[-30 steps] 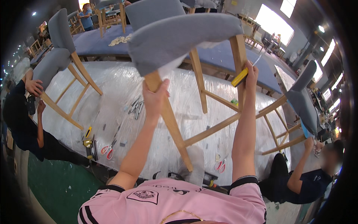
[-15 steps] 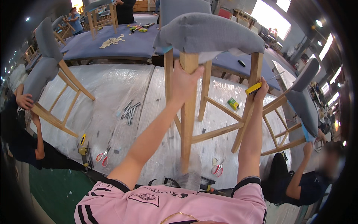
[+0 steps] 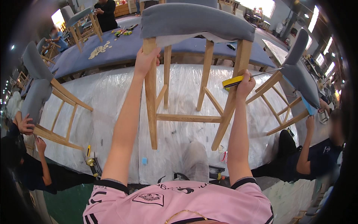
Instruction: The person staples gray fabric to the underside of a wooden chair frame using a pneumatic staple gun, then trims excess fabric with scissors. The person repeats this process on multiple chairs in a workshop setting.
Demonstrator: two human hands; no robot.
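No bins or boxes anywhere near the hands, just a grey-seated stool held up over the plastic-wrapped table. The left hand is wrapped around the front left leg up near the seat. The right hand clenches a yellow screwdriver against the right leg. There's open table under the legs, with chairs lying tipped at both side edges: one on the left, one on the right.

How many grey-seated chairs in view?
4: one chair gripped by the left hand and right hand; one far left; one right; one at the back. More may be hidden.
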